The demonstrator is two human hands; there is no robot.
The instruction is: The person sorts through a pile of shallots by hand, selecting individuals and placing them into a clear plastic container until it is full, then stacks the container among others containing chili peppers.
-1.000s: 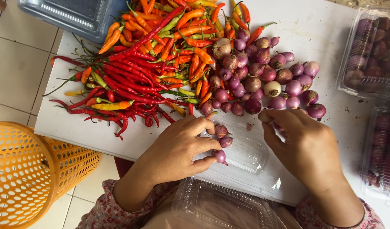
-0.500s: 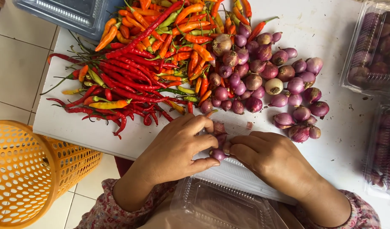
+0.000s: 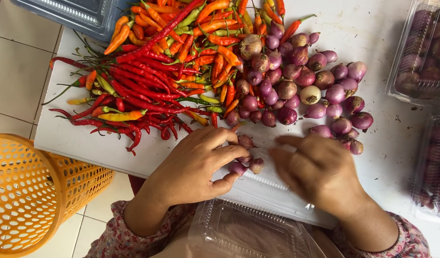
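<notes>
Left hand [image 3: 198,165]: curled loosely over 3 small, glossy purple shallots [image 3: 244,160], fingertips touching them.
Right hand [image 3: 318,169]: blurred, fingers bent; grip cannot be told.
Shallots: on clear ribbed plastic tray [image 3: 265,188], white table [image 3: 373,38].
Nearby: slender red chillies [image 3: 134,95]; perforated orange basket [image 3: 28,191].

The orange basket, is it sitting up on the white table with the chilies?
No, the orange basket stands on the tiled floor beside the white table, below its edge.
</notes>
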